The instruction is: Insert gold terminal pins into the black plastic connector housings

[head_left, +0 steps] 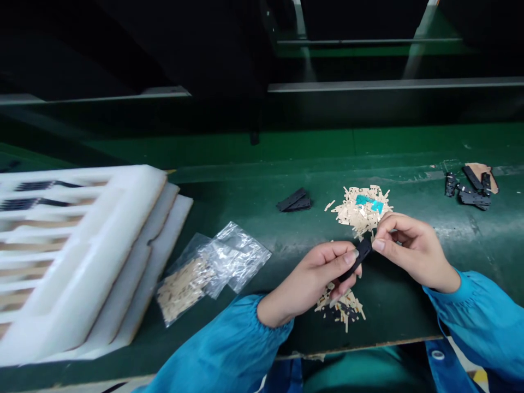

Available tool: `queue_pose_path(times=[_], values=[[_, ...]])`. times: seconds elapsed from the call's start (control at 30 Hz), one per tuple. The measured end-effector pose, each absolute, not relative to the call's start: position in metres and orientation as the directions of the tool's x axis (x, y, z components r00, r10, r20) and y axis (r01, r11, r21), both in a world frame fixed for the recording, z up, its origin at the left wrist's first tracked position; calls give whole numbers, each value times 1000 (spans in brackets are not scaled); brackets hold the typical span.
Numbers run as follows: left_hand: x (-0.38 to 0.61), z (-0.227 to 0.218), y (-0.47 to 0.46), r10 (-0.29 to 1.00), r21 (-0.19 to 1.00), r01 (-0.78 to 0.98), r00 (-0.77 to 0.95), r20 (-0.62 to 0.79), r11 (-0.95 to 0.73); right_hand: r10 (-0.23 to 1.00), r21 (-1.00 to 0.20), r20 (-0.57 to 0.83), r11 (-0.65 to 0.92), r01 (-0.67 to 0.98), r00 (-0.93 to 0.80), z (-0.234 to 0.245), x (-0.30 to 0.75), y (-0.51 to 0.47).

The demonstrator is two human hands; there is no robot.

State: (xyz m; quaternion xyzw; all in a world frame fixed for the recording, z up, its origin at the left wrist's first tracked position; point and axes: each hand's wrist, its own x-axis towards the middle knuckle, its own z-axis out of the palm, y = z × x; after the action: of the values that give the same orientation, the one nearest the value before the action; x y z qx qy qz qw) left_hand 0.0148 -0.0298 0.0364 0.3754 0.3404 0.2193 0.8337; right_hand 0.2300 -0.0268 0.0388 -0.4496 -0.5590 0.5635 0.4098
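My left hand is closed around a narrow black plastic part, which it holds tilted above the bench. At the far end of that part, my right hand has thumb and forefinger pinched together; whatever is between them is too small to make out. Just beyond the hands lies a heap of small beige cut pieces with some teal film on top. Under my left hand is a second, smaller pile of beige and dark scraps, partly hidden by the fingers.
White foam trays holding dark parts are stacked at the left. Beside them lie a clear bag of beige pieces and a crumpled clear bag. Flat black parts lie mid-bench, with more black parts at the far right.
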Motion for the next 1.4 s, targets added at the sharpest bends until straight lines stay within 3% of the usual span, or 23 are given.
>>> queue_pose_path(times=[0.13,0.23,0.3,0.37,0.47,0.53,0.6,0.67,0.73,0.8,0.83,0.87,0.93,1.03,1.13,1.27,1.4], values=[[11,39,-30,580,793,-64,718,-385,605,920,-977,-154,-197,-86,-361,33,232,-22],[5,44,-27,496,821,32,783,-375,570,769,-896,-265,-419,-145,-581,28,234,-16],[2,47,-25,506,871,92,782,-364,483,706,-865,-324,-491,-105,-630,27,235,-13],[2,48,-23,589,922,171,725,-357,348,751,-904,-334,-426,-32,-570,29,233,-14],[6,46,-24,702,933,332,632,-327,136,835,-971,-228,-159,177,-501,37,226,-19],[10,44,-26,730,909,417,618,-290,8,852,-943,-170,5,332,-495,40,226,-22],[13,42,-27,779,853,508,581,-237,-119,872,-899,-166,58,433,-460,41,239,-25],[13,42,-27,854,768,606,495,-160,-207,904,-861,-215,3,509,-370,42,267,-30],[10,42,-26,901,706,668,422,-96,-238,959,-751,-217,-43,658,-185,42,303,-37],[6,44,-25,914,684,688,398,-77,-242,995,-486,44,-52,873,85,42,334,-43],[4,46,-23,916,677,696,393,-80,-240,984,-388,136,-57,920,118,42,343,-45],[2,47,-22,913,670,703,396,-92,-238,975,-374,189,-34,927,112,42,346,-48],[-2,49,-19,890,660,709,436,-131,-250,989,-471,149,75,879,-5,44,334,-52],[-7,53,-17,782,644,693,579,-230,-324,923,-640,-7,291,711,-384,44,285,-58],[-9,54,-18,638,602,684,688,-346,-412,770,-613,-86,460,642,-633,38,233,-59],[-6,50,-25,616,498,711,693,-374,-497,666,-522,-182,558,645,-724,30,204,-54],[-3,45,-28,624,486,708,696,-355,-512,683,-586,-254,455,671,-685,35,211,-46]])
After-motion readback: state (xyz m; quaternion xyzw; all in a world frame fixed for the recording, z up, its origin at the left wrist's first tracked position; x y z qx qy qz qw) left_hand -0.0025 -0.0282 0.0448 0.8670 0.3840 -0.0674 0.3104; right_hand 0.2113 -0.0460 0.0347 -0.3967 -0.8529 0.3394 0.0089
